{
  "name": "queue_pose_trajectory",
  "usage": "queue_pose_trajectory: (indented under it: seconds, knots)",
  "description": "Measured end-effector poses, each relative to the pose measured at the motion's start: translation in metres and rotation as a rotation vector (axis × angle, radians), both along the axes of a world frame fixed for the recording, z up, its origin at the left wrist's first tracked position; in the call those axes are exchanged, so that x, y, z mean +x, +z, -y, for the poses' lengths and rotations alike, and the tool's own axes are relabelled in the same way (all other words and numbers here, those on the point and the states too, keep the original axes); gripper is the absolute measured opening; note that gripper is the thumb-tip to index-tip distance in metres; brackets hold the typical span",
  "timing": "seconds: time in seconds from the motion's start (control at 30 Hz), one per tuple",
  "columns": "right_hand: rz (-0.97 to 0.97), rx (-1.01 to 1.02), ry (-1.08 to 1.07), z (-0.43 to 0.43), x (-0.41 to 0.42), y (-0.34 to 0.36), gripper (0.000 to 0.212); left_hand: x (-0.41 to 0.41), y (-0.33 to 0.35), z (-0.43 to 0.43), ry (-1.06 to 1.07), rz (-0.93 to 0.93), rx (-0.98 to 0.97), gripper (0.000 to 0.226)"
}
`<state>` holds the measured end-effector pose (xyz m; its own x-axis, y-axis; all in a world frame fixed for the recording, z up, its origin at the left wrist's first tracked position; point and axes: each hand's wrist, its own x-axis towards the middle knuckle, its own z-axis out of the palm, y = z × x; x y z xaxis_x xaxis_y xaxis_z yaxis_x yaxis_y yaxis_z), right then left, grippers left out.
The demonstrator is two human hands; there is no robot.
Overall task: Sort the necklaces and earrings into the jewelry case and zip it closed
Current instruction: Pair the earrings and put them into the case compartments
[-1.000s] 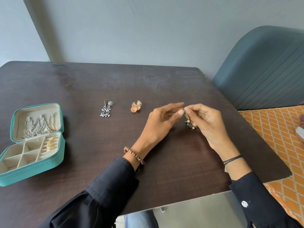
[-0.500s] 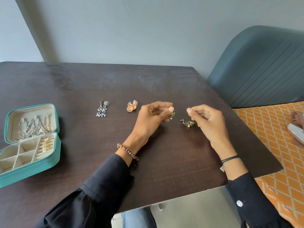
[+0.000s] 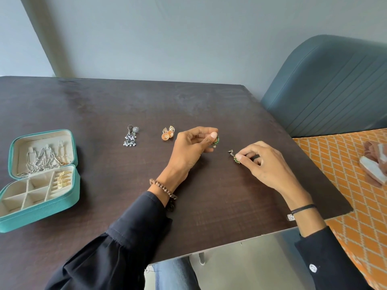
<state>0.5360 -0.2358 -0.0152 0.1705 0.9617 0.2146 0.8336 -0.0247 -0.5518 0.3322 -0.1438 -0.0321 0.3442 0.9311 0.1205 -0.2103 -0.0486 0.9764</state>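
Note:
An open teal jewelry case [image 3: 52,206] lies at the table's left, with chains in its lid and gold earrings [image 3: 63,179] in one tray slot. Above the table's middle, my left hand [image 3: 191,150] pinches a green earring with a pearl drop [image 3: 215,141]. Its twin, a second green earring [image 3: 235,156], is pinched by my right hand [image 3: 266,164] low over the table. A silver dangling earring pair [image 3: 130,136] and an orange-gold earring pair [image 3: 168,133] lie loose left of my left hand.
The dark wooden table [image 3: 104,105] ends at its right edge near my right wrist. A teal upholstered chair [image 3: 326,88] stands beyond that edge. On an orange patterned surface [image 3: 345,174] at the right lies some pink footwear [image 3: 374,164].
The green earring pair held together between both hands has been split. My left hand took one away to the left and my right hand came down on the other one.

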Motion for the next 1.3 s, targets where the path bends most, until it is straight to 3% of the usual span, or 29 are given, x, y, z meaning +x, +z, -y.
queue_pose_trajectory:
  seconds: [0.13, 0.47, 0.97, 1.3]
  knots:
    - [-0.105, 0.009, -0.026, 0.004, -0.003, 0.001, 0.012, -0.001, 0.0, 0.0, 0.002, 0.018, -0.018, 0.018]
    - [-0.669, 0.104, 0.062, -0.003, -0.025, 0.009, 0.021, -0.003, 0.0, -0.001, -0.003, 0.078, -0.096, 0.022]
    - [-0.754, 0.156, 0.053, -0.016, -0.042, 0.013, 0.015, -0.005, 0.007, 0.004, -0.065, 0.004, -0.026, 0.023]
    - [-0.807, 0.2, -0.017, -0.022, -0.058, 0.011, 0.021, -0.011, 0.01, 0.007, -0.06, 0.05, -0.101, 0.026]
